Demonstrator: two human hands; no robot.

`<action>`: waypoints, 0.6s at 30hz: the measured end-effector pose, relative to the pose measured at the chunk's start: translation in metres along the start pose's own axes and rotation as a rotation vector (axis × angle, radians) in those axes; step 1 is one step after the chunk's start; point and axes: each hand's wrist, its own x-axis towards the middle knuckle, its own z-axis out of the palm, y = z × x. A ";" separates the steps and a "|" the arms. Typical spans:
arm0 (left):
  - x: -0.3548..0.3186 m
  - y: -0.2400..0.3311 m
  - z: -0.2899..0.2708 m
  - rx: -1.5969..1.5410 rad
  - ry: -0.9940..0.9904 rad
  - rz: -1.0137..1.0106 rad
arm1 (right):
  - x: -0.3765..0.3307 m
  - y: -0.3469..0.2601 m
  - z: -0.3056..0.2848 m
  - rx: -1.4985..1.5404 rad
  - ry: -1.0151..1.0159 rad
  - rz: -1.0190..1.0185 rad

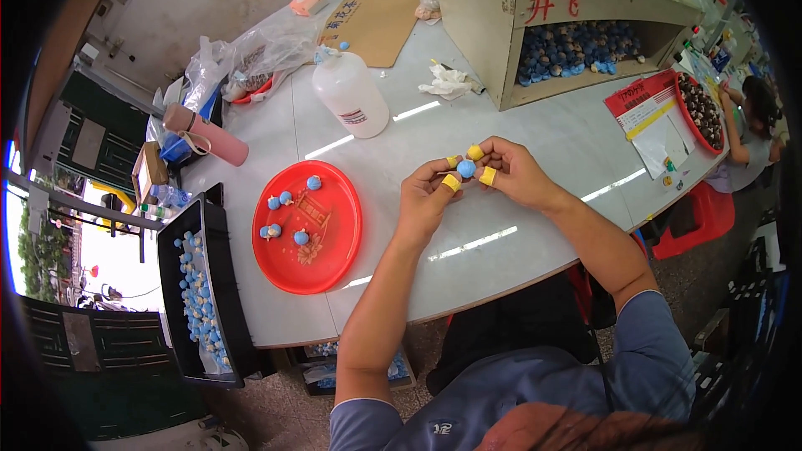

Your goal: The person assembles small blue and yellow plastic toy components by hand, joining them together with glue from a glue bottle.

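My left hand [424, 197] and my right hand [511, 169] meet over the white table [501, 129], both pinching one small blue ball [466, 169]. Yellow covers sit on several fingertips of both hands. To the left lies a red plate [334, 250] with several small blue balls [288, 215] on it. Further left, a black tray [219, 301] holds many more blue balls in rows.
A white squeeze bottle [351, 93] stands behind the plate, with a pink flask [209, 135], plastic bags and cardboard nearby. A large box [501, 33] full of dark and blue balls sits at the back. Another person [752, 129] sits at the far right by a red bowl [702, 108].
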 end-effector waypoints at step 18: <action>-0.002 0.002 0.001 -0.073 -0.079 -0.010 | 0.000 0.012 0.004 -0.091 0.063 -0.126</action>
